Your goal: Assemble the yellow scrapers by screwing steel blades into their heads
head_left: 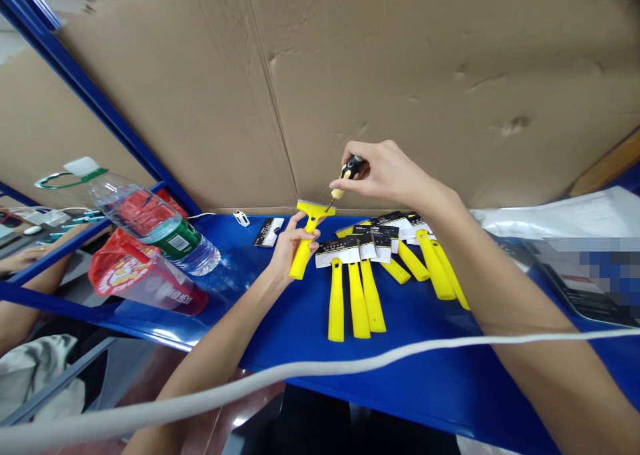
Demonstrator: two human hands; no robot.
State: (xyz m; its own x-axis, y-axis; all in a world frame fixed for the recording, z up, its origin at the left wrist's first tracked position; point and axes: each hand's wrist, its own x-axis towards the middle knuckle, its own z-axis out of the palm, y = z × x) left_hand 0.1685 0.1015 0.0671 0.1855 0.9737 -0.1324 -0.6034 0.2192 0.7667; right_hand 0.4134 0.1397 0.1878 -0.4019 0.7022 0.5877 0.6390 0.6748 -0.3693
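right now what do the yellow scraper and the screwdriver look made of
The scraper looks like glossy moulded plastic, going by its even yellow sheen. The screwdriver's grip seems glossy black and yellow plastic; its thin shaft looks metal, too fine to tell more.

- Screwdriver [351, 168] in the right hand [387, 175]: glossy black-and-yellow plastic handle, thin metal shaft.
- Scraper [315, 208] in the left hand [293, 248]: smooth, glossy yellow plastic.
- Scraper handles [336, 305] right of the left hand: the same smooth yellow plastic.
- Paper cards [337, 253] on those handles, below the right hand: smooth, with black and white printed faces.
- Shelf [400, 381] beneath both hands: glossy blue painted finish, apparently metal.
- Cardboard sheet [400, 75] beyond the hands: matt brown, creased and dented.
- Water bottle [150, 218] left of the left hand: clear, glossy plastic.
- Cable [250, 381] nearer than both hands: matt white sheath.
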